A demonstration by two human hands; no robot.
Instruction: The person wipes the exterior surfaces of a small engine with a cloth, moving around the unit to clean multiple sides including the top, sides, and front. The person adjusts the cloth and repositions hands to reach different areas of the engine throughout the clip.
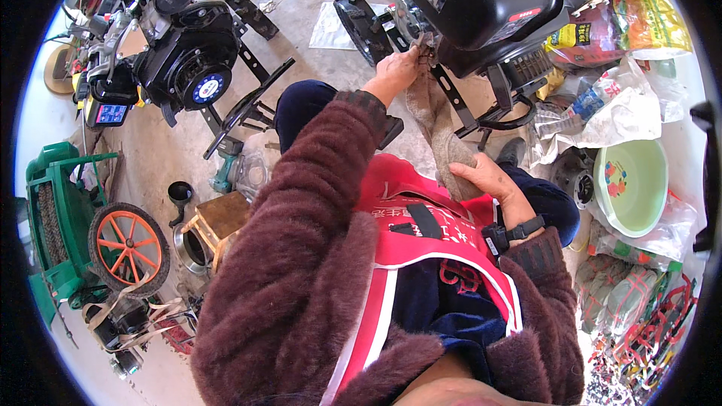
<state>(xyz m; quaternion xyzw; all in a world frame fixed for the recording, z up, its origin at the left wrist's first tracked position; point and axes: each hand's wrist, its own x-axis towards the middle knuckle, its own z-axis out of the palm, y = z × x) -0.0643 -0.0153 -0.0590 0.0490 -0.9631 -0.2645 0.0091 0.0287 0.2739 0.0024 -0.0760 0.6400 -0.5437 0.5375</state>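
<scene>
A long greyish-brown cloth (pixel 428 107) hangs twisted between my two hands. My left hand (pixel 397 72) grips its upper end against the metal parts of a black engine-powered machine (pixel 485 5); what the fingertips touch there is hidden. My right hand (pixel 488 177) holds the lower end close to my lap, thumb on top, over a red apron (pixel 417 214) that bears writing. The machine has a rounded black housing, a ridged black wheel (pixel 361 28) and a black frame bar (pixel 451 96) running beside the cloth.
At left stands a second black engine machine (pixel 192 62). Below it are a teal cordless tool (pixel 225 166), a black funnel (pixel 180 194), a wooden stool (pixel 225 217) and a green machine with an orange-spoked wheel (pixel 130 242). On the right are plastic bags (pixel 615 101) and a pale green basin (pixel 637 186).
</scene>
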